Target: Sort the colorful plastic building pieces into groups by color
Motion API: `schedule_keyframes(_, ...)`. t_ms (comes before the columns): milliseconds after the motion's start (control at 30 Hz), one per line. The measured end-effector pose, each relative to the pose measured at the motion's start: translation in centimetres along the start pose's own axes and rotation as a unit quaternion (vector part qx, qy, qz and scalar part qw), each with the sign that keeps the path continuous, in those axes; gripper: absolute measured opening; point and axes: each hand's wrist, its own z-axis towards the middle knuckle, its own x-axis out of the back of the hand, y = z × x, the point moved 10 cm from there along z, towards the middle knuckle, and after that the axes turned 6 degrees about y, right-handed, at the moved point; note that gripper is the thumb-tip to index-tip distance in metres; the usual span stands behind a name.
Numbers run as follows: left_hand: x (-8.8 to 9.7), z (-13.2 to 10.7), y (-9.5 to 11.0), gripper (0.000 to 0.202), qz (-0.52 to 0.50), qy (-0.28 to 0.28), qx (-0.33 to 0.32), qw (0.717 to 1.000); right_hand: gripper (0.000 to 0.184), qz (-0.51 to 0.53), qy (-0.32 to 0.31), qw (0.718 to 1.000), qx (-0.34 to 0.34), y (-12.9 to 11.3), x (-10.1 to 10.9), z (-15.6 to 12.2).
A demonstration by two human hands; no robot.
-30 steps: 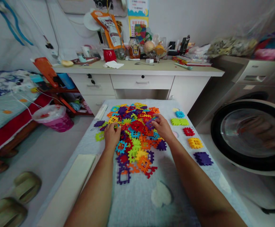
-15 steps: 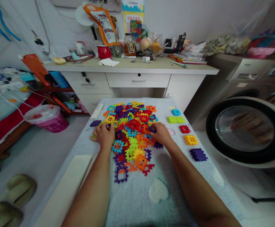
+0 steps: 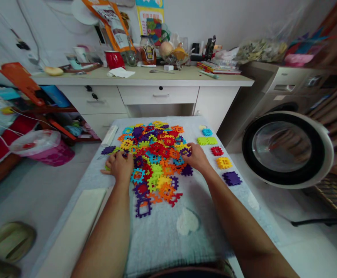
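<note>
A heap of flat plastic interlocking tiles [image 3: 153, 154] in several colours lies on a light blue blanket [image 3: 168, 231] over a low table. My left hand [image 3: 120, 166] rests on the heap's left edge with fingers curled over tiles. At the heap's right edge, my right hand [image 3: 195, 157] pinches a purple tile [image 3: 185, 151]. To the right, sorted tiles lie in a row: blue [image 3: 207, 132], green [image 3: 207, 141], red [image 3: 217, 151], yellow [image 3: 224, 163], purple [image 3: 232, 178].
A cluttered white desk [image 3: 145, 83] with drawers stands behind the table. A washing machine with its round door [image 3: 287, 148] is at the right. A pink bin with a plastic bag [image 3: 41, 148] and slippers [image 3: 13, 239] are on the floor at left.
The view has swung to the right. My left hand slid out to the heap's left edge, and my right hand closed on a purple tile at the right edge.
</note>
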Motion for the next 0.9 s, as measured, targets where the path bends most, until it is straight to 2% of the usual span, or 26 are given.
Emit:
schedule_keyframes(100,-0.3,0.2,0.1,0.037,0.002,-0.007,-0.015,1.0,0.05,0.033,0.027,0.999,0.011,1.6,3.9,-1.5)
schedule_keyframes(167,-0.4,0.2,0.2,0.037,0.003,-0.007,-0.03,1.0,0.049,0.045,0.049,0.998,0.012,3.6,7.0,-3.0)
schedule_keyframes(300,-0.4,0.3,0.0,0.035,-0.008,-0.003,-0.031,0.999,0.047,0.011,0.099,0.993,-0.057,9.8,12.7,-7.0)
schedule_keyframes(400,-0.6,0.3,-0.1,0.033,-0.017,-0.006,-0.025,1.0,0.045,-0.021,0.119,0.987,-0.104,13.6,15.2,-10.1)
schedule_keyframes(500,-0.6,0.3,-0.3,0.03,-0.021,0.0,-0.019,1.0,0.044,-0.054,0.125,0.985,-0.106,15.1,16.0,-12.1)
schedule_keyframes(600,-0.8,0.3,-0.4,0.031,-0.017,-0.002,-0.018,1.0,0.041,-0.073,0.118,0.986,-0.093,15.4,15.4,-13.0)
schedule_keyframes(900,-0.6,0.0,-0.3,0.032,0.012,0.006,-0.015,1.0,0.043,-0.137,0.1,0.984,-0.056,14.9,13.4,-13.1)
